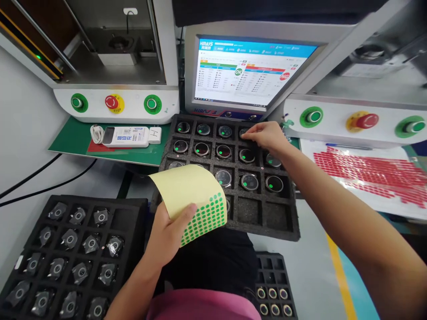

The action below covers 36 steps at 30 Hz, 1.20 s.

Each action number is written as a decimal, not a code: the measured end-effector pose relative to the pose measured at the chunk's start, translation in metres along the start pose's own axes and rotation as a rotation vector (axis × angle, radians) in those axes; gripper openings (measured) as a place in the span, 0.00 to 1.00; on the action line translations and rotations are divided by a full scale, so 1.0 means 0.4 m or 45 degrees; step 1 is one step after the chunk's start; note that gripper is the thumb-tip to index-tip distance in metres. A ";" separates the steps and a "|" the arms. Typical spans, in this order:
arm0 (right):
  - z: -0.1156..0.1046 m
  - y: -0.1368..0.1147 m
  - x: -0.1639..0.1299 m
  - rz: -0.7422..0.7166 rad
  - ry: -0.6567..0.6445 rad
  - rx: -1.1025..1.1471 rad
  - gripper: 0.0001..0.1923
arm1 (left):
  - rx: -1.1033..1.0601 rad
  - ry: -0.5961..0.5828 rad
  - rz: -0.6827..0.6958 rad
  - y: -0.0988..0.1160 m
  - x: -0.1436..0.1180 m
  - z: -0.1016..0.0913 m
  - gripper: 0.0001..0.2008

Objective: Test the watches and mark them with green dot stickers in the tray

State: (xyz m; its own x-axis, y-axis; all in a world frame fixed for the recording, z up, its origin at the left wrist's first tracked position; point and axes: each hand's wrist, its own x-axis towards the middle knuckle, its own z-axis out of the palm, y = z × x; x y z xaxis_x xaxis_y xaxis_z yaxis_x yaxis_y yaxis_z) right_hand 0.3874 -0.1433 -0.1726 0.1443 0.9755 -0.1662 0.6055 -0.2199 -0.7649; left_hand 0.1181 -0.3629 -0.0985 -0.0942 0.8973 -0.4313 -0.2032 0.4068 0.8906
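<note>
My left hand [168, 233] holds a curled yellow sticker sheet [196, 200] covered with several small green dots. My right hand [267, 135] reaches over the black foam tray [253, 213], fingertips pinched down on a round disc part in the back row. The tray holds several round disc parts [249, 182] in square pockets, some bearing a green dot. Whether a sticker sits under my right fingertips is hidden.
A second foam tray [130, 209] with bagged parts lies at lower left, a third tray [273, 266] below. A monitor [247, 71] stands behind, machines with green and red buttons [113, 102] on both sides, a sheet of red stickers [367, 173] at right, a white device [125, 135] at left.
</note>
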 end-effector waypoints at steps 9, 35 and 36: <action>0.001 -0.089 -0.068 -0.057 0.220 0.176 0.10 | -0.075 0.054 -0.013 -0.004 -0.031 0.000 0.28; 0.005 -0.186 -0.471 -1.516 -0.296 -0.081 0.05 | -0.398 -0.264 -0.026 -0.016 -0.031 0.005 0.15; 0.005 -0.185 -0.472 -1.516 -0.280 -0.076 0.05 | -0.398 -0.267 -0.026 -0.015 -0.031 0.005 0.16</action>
State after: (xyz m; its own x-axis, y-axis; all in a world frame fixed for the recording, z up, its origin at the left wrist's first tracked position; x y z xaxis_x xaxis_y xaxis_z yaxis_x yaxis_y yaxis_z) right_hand 0.3137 -0.3113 -0.0858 -0.6603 0.5468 0.5149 0.3045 0.8216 -0.4819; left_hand 0.1225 -0.3762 -0.0981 0.1081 0.9185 -0.3805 -0.4940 0.3818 0.7812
